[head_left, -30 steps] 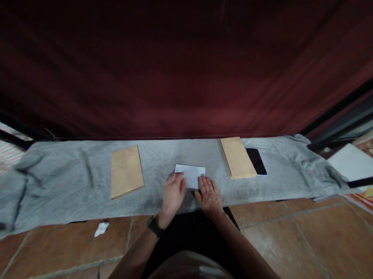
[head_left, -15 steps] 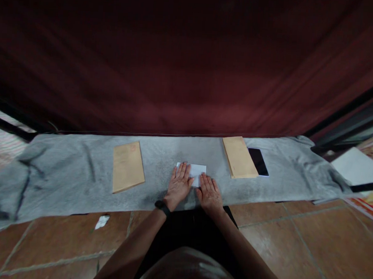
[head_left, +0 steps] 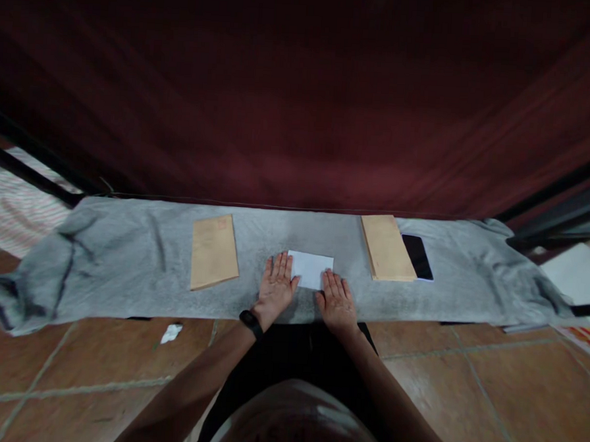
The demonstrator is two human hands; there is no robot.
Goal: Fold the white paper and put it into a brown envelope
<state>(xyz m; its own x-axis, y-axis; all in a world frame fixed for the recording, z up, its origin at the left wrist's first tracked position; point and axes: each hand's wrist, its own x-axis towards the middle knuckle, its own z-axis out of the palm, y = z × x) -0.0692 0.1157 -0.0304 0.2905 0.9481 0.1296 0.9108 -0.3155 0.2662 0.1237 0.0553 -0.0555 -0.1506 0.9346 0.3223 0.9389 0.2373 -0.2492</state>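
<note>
A small white sheet of folded-looking paper [head_left: 311, 269] lies on the grey cloth between my two hands. My left hand [head_left: 277, 287] rests flat along the paper's left edge, fingers stretched forward. At the lower right corner of the paper, my right hand [head_left: 337, 301] lies flat, with its fingertips on that corner. Farther left is a brown envelope [head_left: 215, 253] with a small red mark near its top. Right of my hands sits a stack of brown envelopes [head_left: 388, 248], partly covering a dark phone [head_left: 418, 256].
The grey cloth [head_left: 138, 279] covers a long, narrow surface. Behind it hangs a dark red curtain-like sheet [head_left: 299, 148]. Dark frame bars [head_left: 31, 167] stand at both sides. A crumpled white scrap [head_left: 171, 333] lies on the tiled floor [head_left: 439, 380].
My left hand has slid left off most of the paper, baring more of it. My right hand stays near the lower right corner. The whole view has shifted slightly.
</note>
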